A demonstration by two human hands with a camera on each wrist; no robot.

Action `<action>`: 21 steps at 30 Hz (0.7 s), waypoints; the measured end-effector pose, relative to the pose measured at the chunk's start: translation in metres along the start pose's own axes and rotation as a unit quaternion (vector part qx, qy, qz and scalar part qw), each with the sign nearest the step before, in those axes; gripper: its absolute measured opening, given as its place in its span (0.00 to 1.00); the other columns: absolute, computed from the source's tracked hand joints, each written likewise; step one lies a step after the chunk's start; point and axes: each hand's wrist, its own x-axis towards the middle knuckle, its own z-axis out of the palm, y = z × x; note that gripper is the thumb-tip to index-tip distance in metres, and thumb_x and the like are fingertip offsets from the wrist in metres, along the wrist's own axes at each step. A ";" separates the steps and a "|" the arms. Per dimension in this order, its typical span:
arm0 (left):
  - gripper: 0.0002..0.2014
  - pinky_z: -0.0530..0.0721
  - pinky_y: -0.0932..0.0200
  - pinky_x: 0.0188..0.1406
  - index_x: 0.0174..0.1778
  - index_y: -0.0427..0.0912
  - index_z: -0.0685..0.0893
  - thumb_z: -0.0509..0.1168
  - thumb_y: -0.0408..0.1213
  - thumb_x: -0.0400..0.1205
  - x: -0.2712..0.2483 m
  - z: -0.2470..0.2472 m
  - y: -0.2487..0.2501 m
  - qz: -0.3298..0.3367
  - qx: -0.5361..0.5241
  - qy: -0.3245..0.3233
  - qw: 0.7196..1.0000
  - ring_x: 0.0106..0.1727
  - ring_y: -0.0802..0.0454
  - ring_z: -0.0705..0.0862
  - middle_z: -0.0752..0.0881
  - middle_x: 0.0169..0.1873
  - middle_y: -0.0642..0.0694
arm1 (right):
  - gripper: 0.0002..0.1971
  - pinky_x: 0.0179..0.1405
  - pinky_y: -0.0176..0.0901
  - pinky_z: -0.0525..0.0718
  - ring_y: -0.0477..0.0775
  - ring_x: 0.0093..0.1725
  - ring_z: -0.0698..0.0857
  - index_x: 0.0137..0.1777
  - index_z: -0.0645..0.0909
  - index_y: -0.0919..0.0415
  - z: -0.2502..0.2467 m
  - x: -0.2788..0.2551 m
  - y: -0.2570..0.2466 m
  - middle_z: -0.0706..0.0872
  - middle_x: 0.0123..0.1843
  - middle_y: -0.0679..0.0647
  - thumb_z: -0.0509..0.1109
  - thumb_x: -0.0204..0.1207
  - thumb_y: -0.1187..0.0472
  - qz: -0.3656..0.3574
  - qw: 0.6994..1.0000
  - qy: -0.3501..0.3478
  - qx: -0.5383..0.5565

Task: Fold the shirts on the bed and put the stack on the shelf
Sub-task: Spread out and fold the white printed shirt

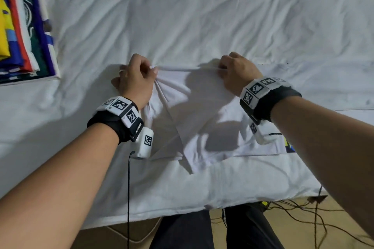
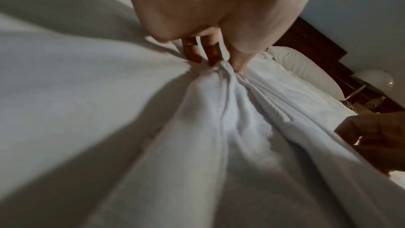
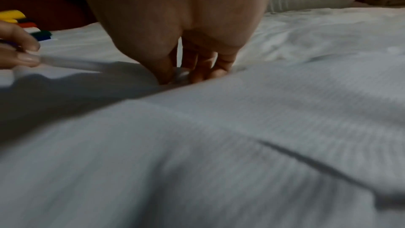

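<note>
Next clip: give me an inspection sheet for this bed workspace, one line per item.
Surface: bed under a wrinkled white sheet.
Job's things: white shirt partly folded, far edge lifted; stack of folded shirts at far left of the bed.
Clutter: nothing seen.
Hands: left hand and right hand each pinch the shirt's far edge.
Cables: black cable hanging from left wrist; loose cables on the floor.
Surroundings: pillow, lamp, dark headboard.
</note>
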 end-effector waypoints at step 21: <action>0.58 0.43 0.32 0.84 0.86 0.61 0.35 0.49 0.85 0.67 -0.026 0.002 -0.022 0.277 0.345 -0.231 0.866 0.87 0.51 0.31 0.29 0.86 0.56 | 0.24 0.43 0.49 0.72 0.62 0.44 0.86 0.46 0.82 0.57 0.069 -0.149 -0.062 0.89 0.44 0.55 0.66 0.70 0.35 -0.227 0.966 -0.089 -0.086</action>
